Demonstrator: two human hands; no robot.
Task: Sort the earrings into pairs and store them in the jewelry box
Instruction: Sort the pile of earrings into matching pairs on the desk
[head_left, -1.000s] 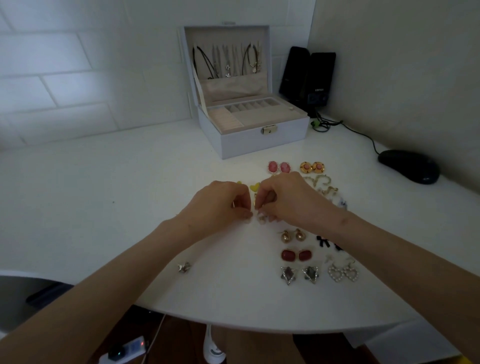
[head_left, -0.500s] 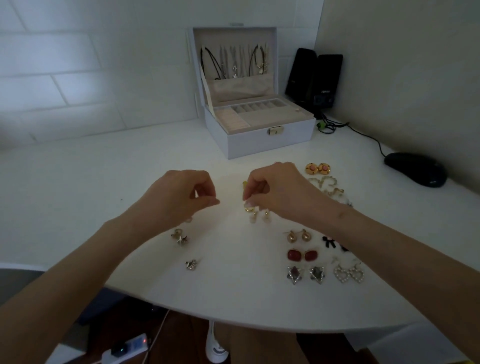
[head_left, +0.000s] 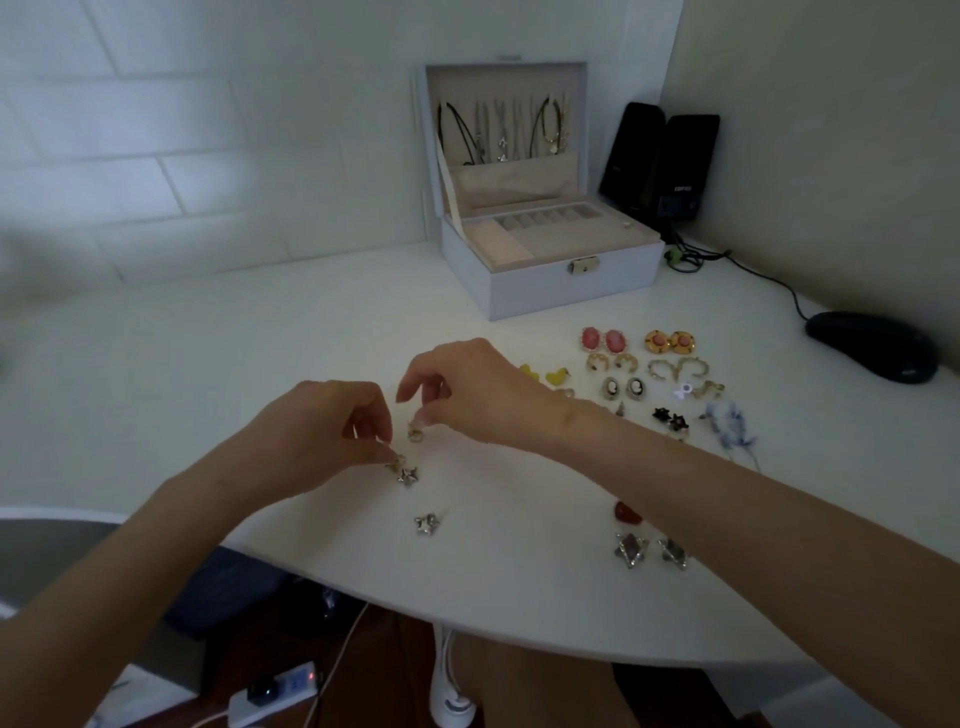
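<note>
The star earring (head_left: 407, 474), pinched in the left hand (head_left: 322, 431) fingertips low over the table (head_left: 260, 364) near its front edge, dangles just beside the gold earring (head_left: 415, 432) nipped by the right hand (head_left: 478, 395), so they could tangle, or one could slip over that edge.

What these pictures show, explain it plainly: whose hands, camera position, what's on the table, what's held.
No machine here: a person works with bare hands, filmed by one camera on their head, looking forward and down. The left hand pinches a silver star earring down at the white table; the right hand holds a small gold earring in a fingertip grip. A second star earring lies loose nearby. To the right lie earrings laid in pairs, like the pink pair. Behind stands the open jewelry box; a black mouse sits far right.
</note>
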